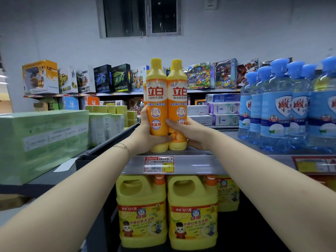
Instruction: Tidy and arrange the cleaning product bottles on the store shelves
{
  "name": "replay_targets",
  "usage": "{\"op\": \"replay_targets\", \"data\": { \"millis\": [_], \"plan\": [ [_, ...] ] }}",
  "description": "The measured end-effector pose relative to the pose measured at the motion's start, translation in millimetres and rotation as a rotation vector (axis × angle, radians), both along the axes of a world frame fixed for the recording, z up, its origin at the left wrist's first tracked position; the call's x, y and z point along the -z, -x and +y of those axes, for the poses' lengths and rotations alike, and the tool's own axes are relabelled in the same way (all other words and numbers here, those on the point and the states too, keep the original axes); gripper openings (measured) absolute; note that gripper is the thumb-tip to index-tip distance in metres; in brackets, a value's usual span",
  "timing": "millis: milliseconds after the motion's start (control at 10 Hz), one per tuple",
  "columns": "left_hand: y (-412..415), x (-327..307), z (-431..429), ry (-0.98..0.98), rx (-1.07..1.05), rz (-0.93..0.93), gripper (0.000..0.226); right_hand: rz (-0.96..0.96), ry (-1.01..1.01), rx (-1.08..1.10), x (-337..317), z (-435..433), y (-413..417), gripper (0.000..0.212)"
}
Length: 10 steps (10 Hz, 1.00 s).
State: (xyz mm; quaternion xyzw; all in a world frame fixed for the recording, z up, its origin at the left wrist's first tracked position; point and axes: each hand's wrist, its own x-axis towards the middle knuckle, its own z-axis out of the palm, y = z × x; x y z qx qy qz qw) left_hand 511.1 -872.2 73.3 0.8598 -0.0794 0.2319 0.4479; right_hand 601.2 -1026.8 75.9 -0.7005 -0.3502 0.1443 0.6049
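Note:
Two tall orange dish-soap bottles with yellow caps stand side by side at the front edge of the grey shelf (196, 162). My left hand (145, 135) grips the left bottle (156, 99) low down, thumb across its front. My right hand (190, 133) grips the right bottle (177, 99), thumb on its label. The bottles touch each other. More orange bottles are partly hidden behind the left one.
Blue detergent bottles (278, 110) crowd the same shelf on the right. Yellow jugs (141, 210) with handles sit on the shelf below. A green carton (43, 140) and small green boxes lie to the left. Toy boxes (112, 79) and toothpaste boxes line the far shelves.

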Motion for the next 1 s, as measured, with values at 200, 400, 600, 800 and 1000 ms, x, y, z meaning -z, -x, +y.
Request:
{"op": "replay_targets", "data": {
  "millis": [200,400,600,800,1000],
  "plan": [
    [-1.0,1.4,1.9,0.024,-0.008,-0.033,0.113,-0.01,0.026,0.005,-0.1,5.4,-0.9,0.097],
    [-3.4,4.3,4.2,-0.006,-0.036,-0.056,0.115,-0.161,0.11,0.054,-4.9,0.4,10.2,0.074],
    [10.0,4.2,8.3,-0.047,-0.149,-0.089,0.124,-0.413,0.425,0.427,-14.8,-9.7,42.0,0.067],
    [43.4,2.2,3.4,-0.203,-0.382,-0.108,0.096,-0.967,0.891,0.84,-21.9,-36.0,86.1,0.058],
    [74.3,4.0,-4.4,-0.714,-0.478,-0.252,0.027,-1.428,0.539,0.57,-12.9,-23.3,114.6,0.028]
  ]
}}
